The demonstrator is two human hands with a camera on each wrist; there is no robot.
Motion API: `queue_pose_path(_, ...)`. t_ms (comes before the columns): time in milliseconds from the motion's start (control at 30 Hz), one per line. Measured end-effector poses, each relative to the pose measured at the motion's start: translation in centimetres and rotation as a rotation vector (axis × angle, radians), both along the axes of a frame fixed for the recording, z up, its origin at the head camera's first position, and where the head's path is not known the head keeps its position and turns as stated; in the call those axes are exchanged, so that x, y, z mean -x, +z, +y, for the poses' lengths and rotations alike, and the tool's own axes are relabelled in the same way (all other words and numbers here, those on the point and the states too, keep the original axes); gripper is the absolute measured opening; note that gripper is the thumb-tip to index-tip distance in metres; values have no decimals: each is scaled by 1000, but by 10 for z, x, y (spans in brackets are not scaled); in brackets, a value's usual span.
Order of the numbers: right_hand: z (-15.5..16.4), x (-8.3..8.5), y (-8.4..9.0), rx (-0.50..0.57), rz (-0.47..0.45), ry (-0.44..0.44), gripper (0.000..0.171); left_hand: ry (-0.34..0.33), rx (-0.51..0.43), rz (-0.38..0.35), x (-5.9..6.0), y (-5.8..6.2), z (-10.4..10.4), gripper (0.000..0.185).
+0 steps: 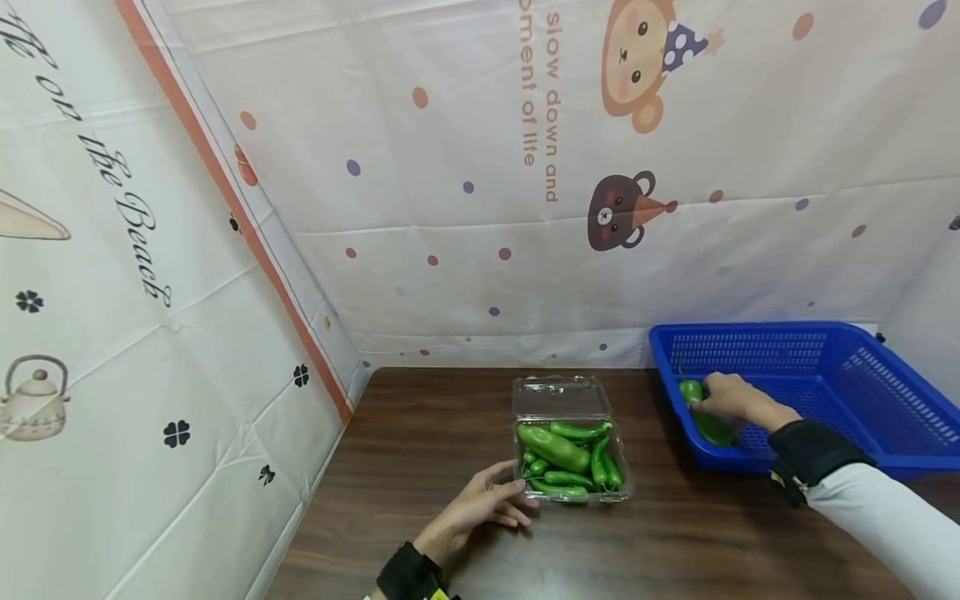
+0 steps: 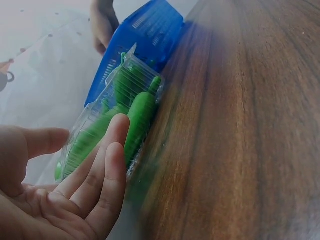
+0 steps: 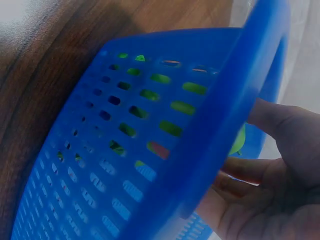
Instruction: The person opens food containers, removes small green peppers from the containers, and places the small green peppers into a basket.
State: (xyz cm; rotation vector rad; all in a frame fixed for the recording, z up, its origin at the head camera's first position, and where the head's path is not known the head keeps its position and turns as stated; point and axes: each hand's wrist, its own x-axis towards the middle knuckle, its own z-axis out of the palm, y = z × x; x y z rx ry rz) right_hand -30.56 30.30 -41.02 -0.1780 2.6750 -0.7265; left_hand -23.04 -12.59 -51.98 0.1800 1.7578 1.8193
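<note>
Fetching another pepper from the blue basket

The right hand (image 1: 731, 400) curls over a green pepper (image 1: 708, 423) lying in the blue basket (image 1: 817, 350), at about 3 o'clock from the clear box (image 1: 572, 442); its grip looks closed on it (partly hidden). The left hand (image 1: 487, 500), fingers relaxed and spread, steadies the box's 9 o'clock side. I'd judge this the pick-up step; next calls for lifting the pepper clear of the rim toward the open box.
</note>
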Motion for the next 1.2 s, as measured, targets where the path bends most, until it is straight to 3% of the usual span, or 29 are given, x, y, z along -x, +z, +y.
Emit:
queue_pose_path(100,-1,-1,-2,21,-8,6,34,-5,4,0,-1,1,-1,74)
queue_pose_path(333,1,-2,-3,-2,12,40,63,-6,9,4,-2,2,-4,76)
queue_pose_path(467,5,-2,-1,-24,34,54,63,-7,12,6,-1,2,-3,72)
queue_pose_path(600,9,-1,3,-60,147,73,54,-14,15,5,-1,2,-2,70)
queue_pose_path(733,7,0,16,-125,338,84,45,-20,17,7,-1,2,-2,72)
queue_pose_path(833,0,1,29,-143,422,67,45,-25,23,9,0,2,-2,72)
queue_pose_path(1200,-54,4,80,-193,527,74,53,-14,25,8,1,1,-1,72)
